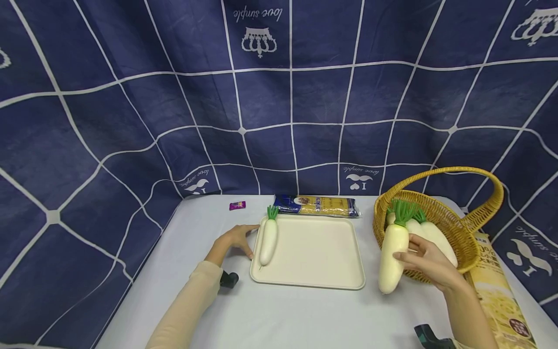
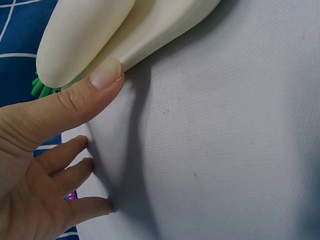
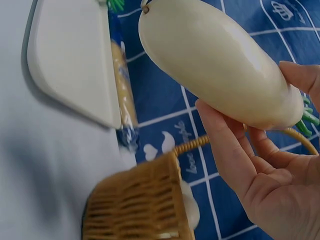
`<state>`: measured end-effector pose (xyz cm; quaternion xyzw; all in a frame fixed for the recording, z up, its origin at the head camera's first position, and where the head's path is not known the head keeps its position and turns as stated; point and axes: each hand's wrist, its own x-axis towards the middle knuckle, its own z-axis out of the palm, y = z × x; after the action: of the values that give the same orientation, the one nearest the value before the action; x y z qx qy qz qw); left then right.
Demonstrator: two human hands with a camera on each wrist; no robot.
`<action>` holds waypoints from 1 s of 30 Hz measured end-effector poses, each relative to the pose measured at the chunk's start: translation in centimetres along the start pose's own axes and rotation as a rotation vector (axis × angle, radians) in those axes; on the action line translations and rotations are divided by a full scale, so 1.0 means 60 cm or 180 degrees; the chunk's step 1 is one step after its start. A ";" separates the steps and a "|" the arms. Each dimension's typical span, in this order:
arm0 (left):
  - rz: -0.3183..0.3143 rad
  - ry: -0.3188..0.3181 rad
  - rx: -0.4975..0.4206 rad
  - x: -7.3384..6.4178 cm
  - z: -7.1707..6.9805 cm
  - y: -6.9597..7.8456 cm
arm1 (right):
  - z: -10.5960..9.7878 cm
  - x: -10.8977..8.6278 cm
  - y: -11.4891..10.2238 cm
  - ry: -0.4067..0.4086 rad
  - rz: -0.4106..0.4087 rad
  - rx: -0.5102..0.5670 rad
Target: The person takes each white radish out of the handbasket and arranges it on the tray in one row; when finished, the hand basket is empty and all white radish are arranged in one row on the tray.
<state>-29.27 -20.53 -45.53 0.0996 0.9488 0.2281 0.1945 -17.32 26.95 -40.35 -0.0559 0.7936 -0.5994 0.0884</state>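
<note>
My right hand (image 1: 429,260) holds a white radish (image 1: 391,259) with green leaves, thumb on one side and fingers on the other. It is raised in front of the wicker basket (image 1: 470,249), leaves up and slightly tilted. More white radishes (image 1: 440,242) lie inside that basket. At the left edge of a cream tray (image 1: 316,252), my left hand (image 1: 237,238) is spread, its thumb (image 2: 106,75) right at the rim in the left wrist view. Another radish (image 1: 269,241) lies along the tray's left side, leaves toward the back.
Behind the tray lies a blue and yellow pasta packet (image 1: 324,206). A small purple packet (image 1: 237,205) is at the back left. To the right of the basket, a large yellow bag (image 1: 501,295) lies along the table's edge. A dark blue checked cloth (image 1: 322,111) hangs behind the table.
</note>
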 end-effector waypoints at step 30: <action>0.0035 0.0007 -0.0006 0.001 0.002 -0.004 | 0.135 0.109 -0.030 -0.0395 -0.0082 0.0254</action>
<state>-29.32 -20.69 -45.75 0.1044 0.9482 0.2301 0.1924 -22.08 17.53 -41.25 -0.0996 0.7613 -0.6270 0.1318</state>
